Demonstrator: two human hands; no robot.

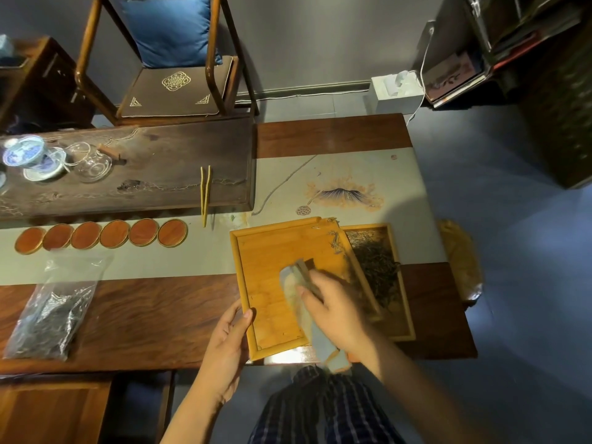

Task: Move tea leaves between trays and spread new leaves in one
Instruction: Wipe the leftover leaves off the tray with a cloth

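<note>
A dark wooden table (134,318) with a pale painted runner (349,174) carries two bamboo trays. The left hand (224,344) grips the near-left rim of the tilted tray (269,251), which overlaps the lower tray (400,315) holding a heap of tea leaves (378,267). The right hand (336,306), blurred, pinches a grey brush (298,283) against the upper tray's floor. A plastic bag of leaves (51,312), six round coasters (102,237) and bamboo tongs (205,193) lie to the left.

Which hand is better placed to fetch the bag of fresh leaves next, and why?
Left: the left hand merely steadies the near tray beside the bag; the right hand holds a brush.
</note>
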